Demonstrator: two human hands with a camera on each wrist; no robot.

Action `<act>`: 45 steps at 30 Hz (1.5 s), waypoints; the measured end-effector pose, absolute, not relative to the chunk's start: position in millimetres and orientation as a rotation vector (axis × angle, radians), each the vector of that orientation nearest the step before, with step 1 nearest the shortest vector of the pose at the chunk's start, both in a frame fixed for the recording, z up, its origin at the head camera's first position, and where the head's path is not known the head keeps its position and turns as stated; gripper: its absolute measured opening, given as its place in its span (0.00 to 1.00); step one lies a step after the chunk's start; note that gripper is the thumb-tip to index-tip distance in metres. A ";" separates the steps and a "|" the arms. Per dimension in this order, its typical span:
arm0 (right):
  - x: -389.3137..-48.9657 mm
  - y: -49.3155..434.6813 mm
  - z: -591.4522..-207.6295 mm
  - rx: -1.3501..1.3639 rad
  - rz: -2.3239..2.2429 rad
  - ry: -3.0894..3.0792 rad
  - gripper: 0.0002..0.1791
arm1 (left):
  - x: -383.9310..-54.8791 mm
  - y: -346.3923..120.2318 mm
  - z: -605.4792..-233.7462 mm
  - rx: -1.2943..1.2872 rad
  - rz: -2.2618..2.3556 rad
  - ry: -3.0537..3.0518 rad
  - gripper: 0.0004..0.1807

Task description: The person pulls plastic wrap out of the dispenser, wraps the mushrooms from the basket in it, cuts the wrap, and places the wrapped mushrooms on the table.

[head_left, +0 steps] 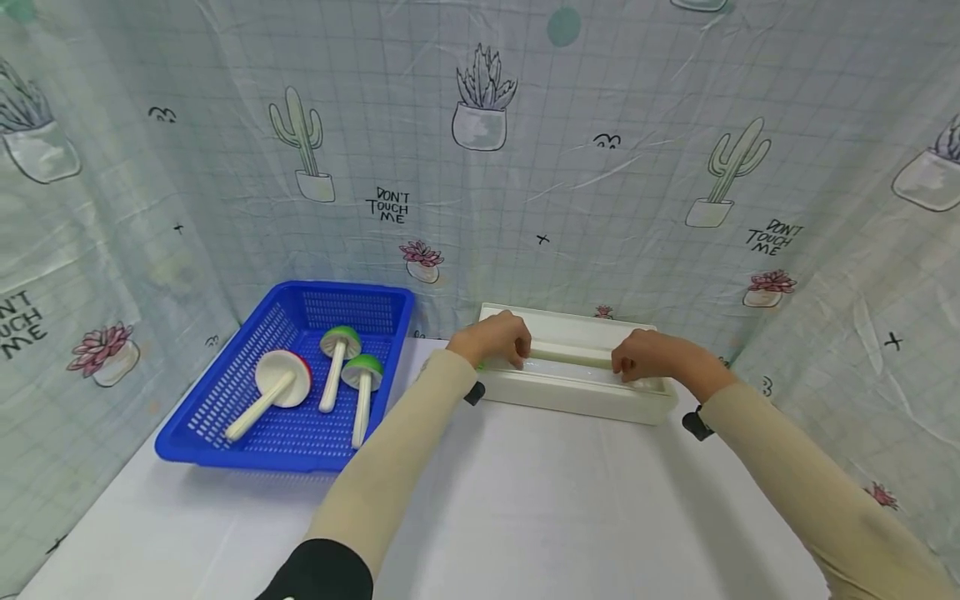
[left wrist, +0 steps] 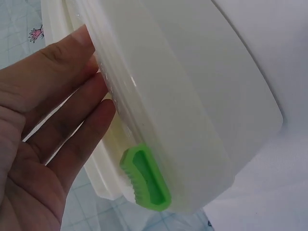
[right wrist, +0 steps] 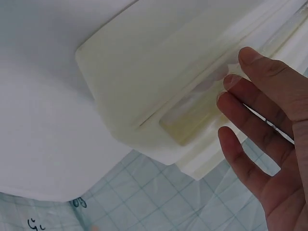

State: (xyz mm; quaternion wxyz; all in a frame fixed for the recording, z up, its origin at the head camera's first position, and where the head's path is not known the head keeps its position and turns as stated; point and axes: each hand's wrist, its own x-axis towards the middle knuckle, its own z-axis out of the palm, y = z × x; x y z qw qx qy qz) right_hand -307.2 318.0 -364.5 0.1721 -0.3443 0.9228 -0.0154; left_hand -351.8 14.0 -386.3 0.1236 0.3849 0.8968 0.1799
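A long white cling film dispenser [head_left: 577, 398] stands at the back of the table with its lid [head_left: 566, 323] raised behind. Over its left end, my left hand [head_left: 498, 337] pinches the edge of the clear film between thumb and fingers. My right hand [head_left: 652, 357] pinches the same film [right wrist: 228, 74] toward the right end, thumb and fingertips close together. A green slide cutter [left wrist: 147, 178] sits at the dispenser's left end, near the left fingertips. Inside the dispenser, the pale roll [right wrist: 185, 127] shows under the right fingers.
Left of the dispenser, a blue plastic basket [head_left: 176, 446] holds one red-capped toy mushroom [head_left: 281, 379] and two green-capped ones [head_left: 340, 346]. A white cloth [head_left: 570, 500] covers the table. Patterned curtains [head_left: 570, 208] hang close behind the dispenser and along both sides.
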 end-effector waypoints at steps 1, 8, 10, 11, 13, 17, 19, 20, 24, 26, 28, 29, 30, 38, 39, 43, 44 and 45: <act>-308.6 317.5 -364.6 -0.984 -0.037 2.616 0.04 | -352.5 15.2 -386.5 1.132 0.517 2.613 0.06; -314.1 311.1 -359.4 -1.044 -0.020 2.608 0.02 | -354.7 15.2 -387.2 1.113 0.471 2.624 0.03; -315.2 310.0 -356.7 -1.070 -0.012 2.623 0.03 | -353.7 14.9 -385.2 1.121 0.470 2.617 0.04; -315.8 310.2 -355.3 -1.076 -0.010 2.632 0.03 | -353.1 15.0 -384.4 1.149 0.470 2.614 0.05; -316.9 311.5 -352.8 -1.050 -0.010 2.647 0.03 | -352.1 16.5 -383.5 1.188 0.459 2.606 0.07; -319.9 315.8 -350.1 -0.977 -0.033 2.672 0.03 | -352.1 22.0 -386.2 1.249 0.401 2.616 0.08; -321.8 317.3 -349.8 -0.961 -0.044 2.676 0.04 | -351.5 24.7 -387.7 1.229 0.355 2.640 0.08; -322.6 317.6 -349.7 -0.936 -0.055 2.678 0.04 | -351.0 25.9 -388.1 1.216 0.335 2.653 0.08; -325.0 317.9 -349.9 -0.866 -0.079 2.671 0.05 | -345.8 30.4 -387.8 1.156 0.250 2.701 0.11; -325.8 317.6 -349.6 -0.825 -0.086 2.671 0.05 | -343.6 32.5 -387.5 1.141 0.207 2.721 0.12; -326.0 317.1 -348.7 -0.812 -0.089 2.667 0.05 | -343.0 34.2 -388.2 1.135 0.169 2.736 0.13; -325.6 316.8 -348.1 -0.817 -0.090 2.664 0.05 | -342.7 34.7 -388.4 1.133 0.163 2.741 0.13; -325.4 316.3 -347.5 -0.815 -0.097 2.660 0.05 | -342.5 34.6 -388.3 1.127 0.163 2.743 0.13; -318.7 321.0 -340.2 -0.853 -0.194 2.655 0.06 | -348.0 31.8 -384.3 1.106 0.271 2.715 0.12; -317.7 321.9 -339.3 -0.858 -0.205 2.656 0.06 | -348.7 30.6 -383.5 1.102 0.310 2.699 0.12; -314.2 326.3 -335.3 -0.836 -0.274 2.640 0.05 | -351.5 24.1 -381.9 1.060 0.521 2.591 0.11; -313.2 327.7 -334.1 -0.827 -0.303 2.626 0.05 | -352.1 22.4 -381.6 1.048 0.577 2.559 0.09; -312.2 329.1 -333.2 -0.805 -0.331 2.614 0.05 | -353.2 20.8 -381.9 1.035 0.627 2.529 0.08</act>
